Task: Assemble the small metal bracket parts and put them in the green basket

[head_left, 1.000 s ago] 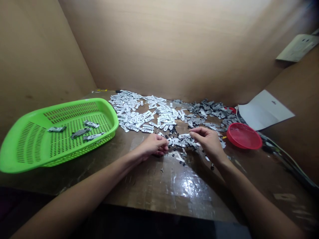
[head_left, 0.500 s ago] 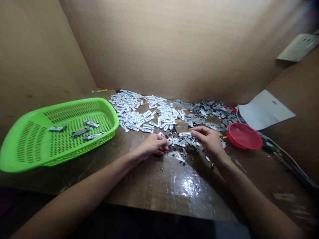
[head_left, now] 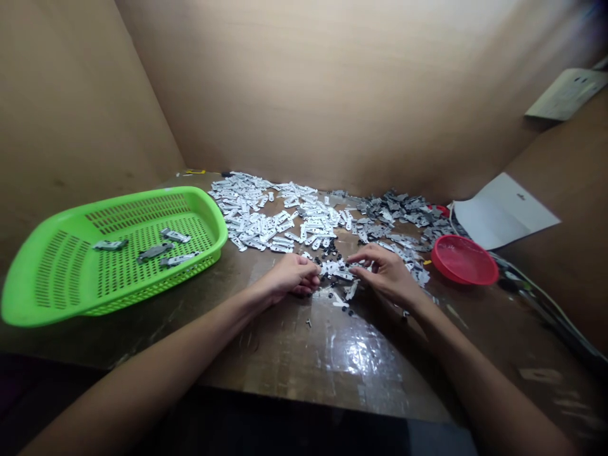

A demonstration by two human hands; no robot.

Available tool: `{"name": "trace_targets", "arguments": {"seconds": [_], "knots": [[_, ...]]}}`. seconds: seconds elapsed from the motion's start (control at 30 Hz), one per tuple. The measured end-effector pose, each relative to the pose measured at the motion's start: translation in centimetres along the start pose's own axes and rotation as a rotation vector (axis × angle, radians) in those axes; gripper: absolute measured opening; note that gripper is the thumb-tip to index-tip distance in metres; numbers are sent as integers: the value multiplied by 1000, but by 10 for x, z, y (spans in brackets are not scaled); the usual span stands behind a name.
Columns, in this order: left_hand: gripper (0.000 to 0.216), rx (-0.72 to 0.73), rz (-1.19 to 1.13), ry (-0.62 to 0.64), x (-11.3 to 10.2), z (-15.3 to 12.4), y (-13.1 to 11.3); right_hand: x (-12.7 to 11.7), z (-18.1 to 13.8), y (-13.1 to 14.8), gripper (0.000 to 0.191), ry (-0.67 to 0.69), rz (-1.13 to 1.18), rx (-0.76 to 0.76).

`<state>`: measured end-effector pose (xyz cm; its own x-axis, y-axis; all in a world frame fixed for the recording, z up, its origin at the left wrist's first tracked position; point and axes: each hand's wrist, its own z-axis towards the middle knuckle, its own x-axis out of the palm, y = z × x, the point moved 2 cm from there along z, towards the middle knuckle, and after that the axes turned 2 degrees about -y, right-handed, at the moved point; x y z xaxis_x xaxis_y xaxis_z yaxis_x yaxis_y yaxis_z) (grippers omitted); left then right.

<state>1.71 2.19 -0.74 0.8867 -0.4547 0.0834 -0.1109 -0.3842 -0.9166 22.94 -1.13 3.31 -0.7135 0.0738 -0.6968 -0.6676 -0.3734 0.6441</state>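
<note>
My left hand (head_left: 295, 276) rests low over the table with its fingers curled in a pinch. Whatever it holds, if anything, is hidden by the fingers. To its right lies a small heap of white car-shaped plastic parts (head_left: 342, 275). My right hand (head_left: 384, 273) hovers at this heap's right side, thumb and fingers apart, with parts right beneath the fingertips. Small black wheel-like pieces (head_left: 350, 312) are scattered in front of the heap, next to a thin white strip (head_left: 338, 300).
A green perforated basket (head_left: 57, 310) with several grey-and-white car-shaped pieces stands at left. Behind my hands spread piles of white parts (head_left: 256, 225) and dark grey parts (head_left: 403, 209). A red bowl (head_left: 465, 261) sits at right, near a white card (head_left: 508, 212) and cables.
My right hand has let go of the white elongated part it held and moved slightly left and down to the heap, its fingers spreading. The left hand has hardly moved.
</note>
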Motion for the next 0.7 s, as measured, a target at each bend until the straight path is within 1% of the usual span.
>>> {"name": "trace_targets", "arguments": {"seconds": [0.1,0.17,0.47,0.7], "knots": [[20,-5,1,15,1,0,0,9,-2,7,17,-27,-47,-151],[20,-4,3,28,1,-1,-1,13,-3,7,16,-29,-80,-189],[20,0,22,35,1,-2,-2,20,-2,-4,15,-20,-46,-186],[18,1,9,47,1,-2,-1,19,-2,2,14,-31,6,-168]]}}
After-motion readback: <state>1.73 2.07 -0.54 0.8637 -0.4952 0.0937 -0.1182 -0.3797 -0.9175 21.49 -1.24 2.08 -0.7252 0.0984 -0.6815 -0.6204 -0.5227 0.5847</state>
